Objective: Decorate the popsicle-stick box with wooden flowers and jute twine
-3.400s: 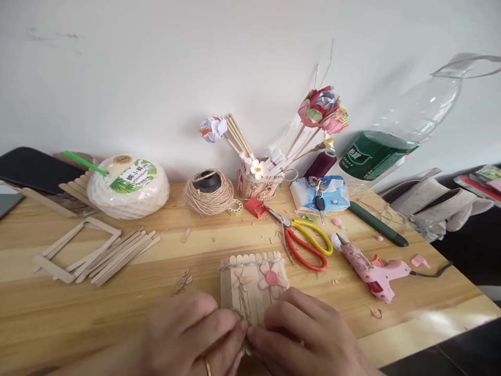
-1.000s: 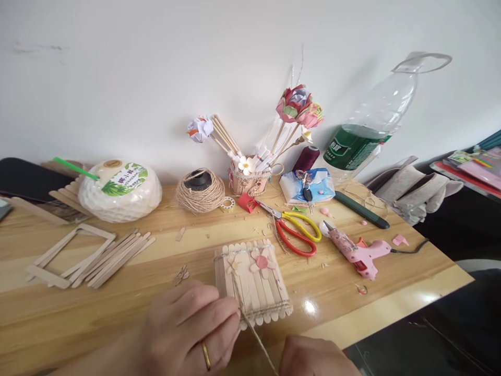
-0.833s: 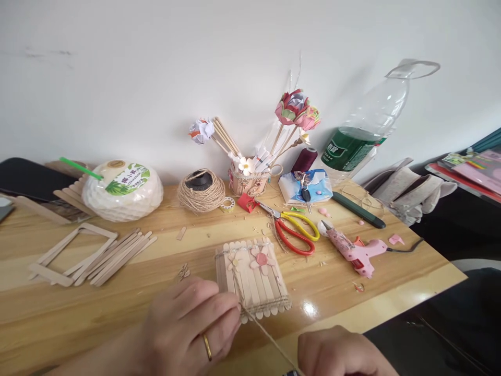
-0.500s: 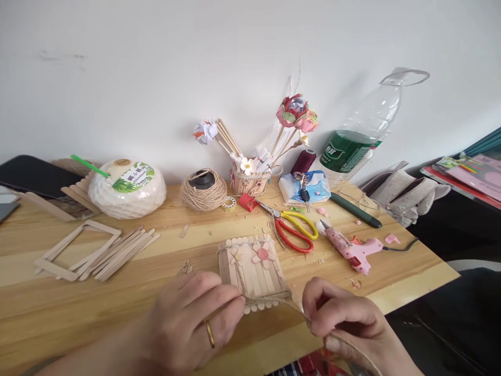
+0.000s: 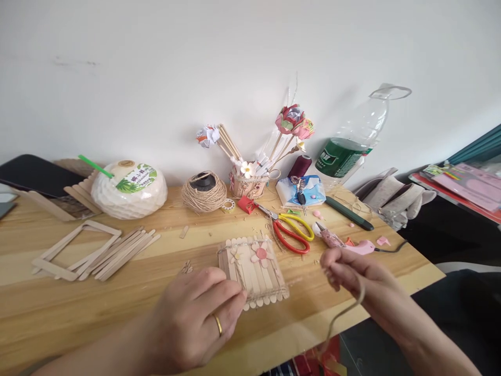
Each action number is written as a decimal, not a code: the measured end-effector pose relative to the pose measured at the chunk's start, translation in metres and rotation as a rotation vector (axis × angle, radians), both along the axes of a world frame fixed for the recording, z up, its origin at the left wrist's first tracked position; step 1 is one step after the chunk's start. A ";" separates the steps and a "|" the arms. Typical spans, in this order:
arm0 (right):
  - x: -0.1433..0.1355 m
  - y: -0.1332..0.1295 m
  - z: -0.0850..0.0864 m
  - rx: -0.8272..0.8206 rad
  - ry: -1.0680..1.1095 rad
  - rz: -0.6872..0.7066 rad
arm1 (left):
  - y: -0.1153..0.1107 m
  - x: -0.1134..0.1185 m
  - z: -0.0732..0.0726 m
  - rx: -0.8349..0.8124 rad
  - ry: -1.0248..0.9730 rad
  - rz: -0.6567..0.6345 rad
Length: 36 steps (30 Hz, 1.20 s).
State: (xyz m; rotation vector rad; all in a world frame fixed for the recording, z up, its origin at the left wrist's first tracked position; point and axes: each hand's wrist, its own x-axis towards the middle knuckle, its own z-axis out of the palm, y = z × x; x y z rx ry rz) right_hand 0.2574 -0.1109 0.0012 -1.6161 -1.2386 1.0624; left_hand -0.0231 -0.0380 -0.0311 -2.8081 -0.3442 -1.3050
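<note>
Wooden surface (image 5: pixel 58 308), white wall (image 5: pixel 156 68) behind, and near the front sits the stick panel (image 5: pixel 254 271): left hand (image 5: pixel 203 318) at its lower-left corner, fingers pressed together; right hand (image 5: pixel 364 284) out wide, fingers pinching twine (image 5: pixel 340 314); scissors (image 5: pixel 275 215) beyond, glue gun (image 5: pixel 360 247) nearby.

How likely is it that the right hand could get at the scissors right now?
Probably yes: the scissors lie close by, with nothing tall between. The right hand appears to hold twine, which may hinder it.
</note>
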 end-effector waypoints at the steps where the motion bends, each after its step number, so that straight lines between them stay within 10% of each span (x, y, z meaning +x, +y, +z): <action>1: 0.009 -0.001 0.000 0.032 -0.049 -0.092 | 0.000 0.000 0.000 -0.006 0.003 -0.001; 6: 0.017 -0.013 0.013 0.292 -0.640 -0.386 | 0.001 -0.001 -0.001 -0.027 0.018 -0.020; 12: -0.072 -0.009 0.018 0.671 -0.854 0.216 | 0.002 -0.002 0.000 0.000 0.031 -0.016; 18: -0.104 0.007 -0.001 0.676 -0.840 0.381 | -0.001 0.000 -0.003 -0.030 0.001 -0.007; 27: -0.086 -0.003 0.006 0.672 -1.188 0.436 | -0.001 0.003 0.003 0.020 -0.021 -0.043; 36: 0.020 -0.068 -0.010 0.565 -1.694 0.274 | 0.001 -0.001 0.000 0.053 0.020 -0.042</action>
